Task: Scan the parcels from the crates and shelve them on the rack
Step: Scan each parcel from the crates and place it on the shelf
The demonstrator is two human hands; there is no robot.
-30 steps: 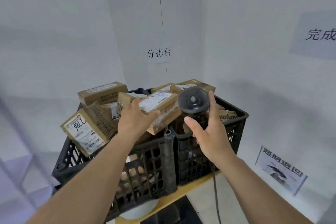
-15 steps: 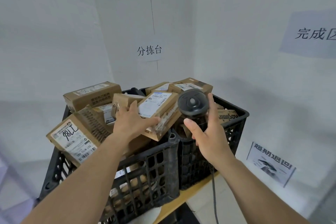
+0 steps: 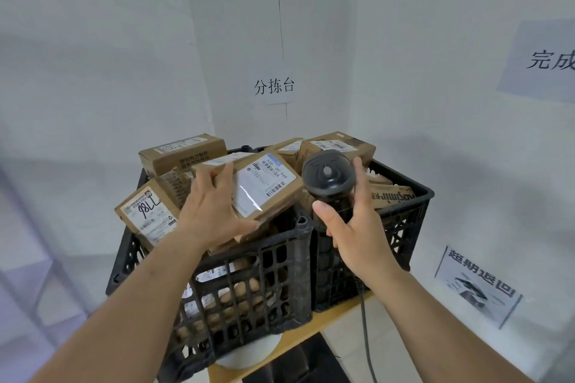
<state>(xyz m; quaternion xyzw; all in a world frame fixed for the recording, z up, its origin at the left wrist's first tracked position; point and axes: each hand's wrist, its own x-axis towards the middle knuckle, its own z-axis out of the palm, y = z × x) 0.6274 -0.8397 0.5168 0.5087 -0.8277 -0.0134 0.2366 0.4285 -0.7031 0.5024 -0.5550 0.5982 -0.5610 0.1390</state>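
Head view: left hand [image 3: 214, 214] grips parcel [image 3: 264, 188] by its edges above crate [image 3: 249, 270], right hand [image 3: 357, 227] clasps scanner [image 3: 326, 177]; box looks light, stiff.

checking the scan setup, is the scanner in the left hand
No, the right hand grips the scanner, while the left hand holds a parcel.

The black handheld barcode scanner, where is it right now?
In the head view, the black handheld barcode scanner sits right of centre, gripped by the right hand above the black plastic crate, beside the labelled cardboard parcel that the left hand holds.
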